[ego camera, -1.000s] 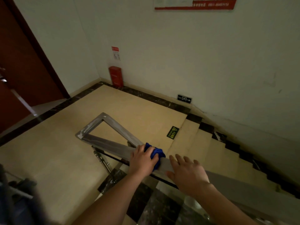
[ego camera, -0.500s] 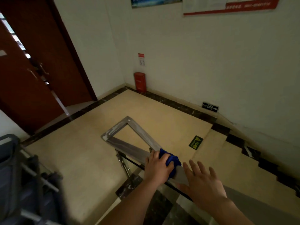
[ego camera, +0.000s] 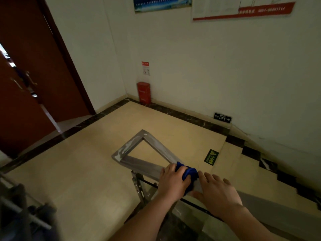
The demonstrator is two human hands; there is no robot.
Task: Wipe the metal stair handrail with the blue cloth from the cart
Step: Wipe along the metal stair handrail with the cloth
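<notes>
The flat metal handrail (ego camera: 139,162) turns in a triangular loop over the landing and runs down to the lower right under my arms. A bunched blue cloth (ego camera: 188,173) lies on the rail where the loop closes. My left hand (ego camera: 172,181) grips the cloth and presses it onto the rail. My right hand (ego camera: 217,192) rests flat on the rail just right of the cloth, fingers spread. White smears show on the loop's far left bar.
The blurred grey cart (ego camera: 19,214) stands at the lower left. Stairs (ego camera: 246,167) descend on the right along the wall. A red box (ego camera: 143,92) sits in the far corner and brown double doors (ego camera: 34,80) stand at the left. Metal rail posts (ego camera: 139,186) are below the rail.
The view has swung left and up, bringing the doors and cart into sight. Both hands stay together on the rail with the cloth, near the loop's closing corner.
</notes>
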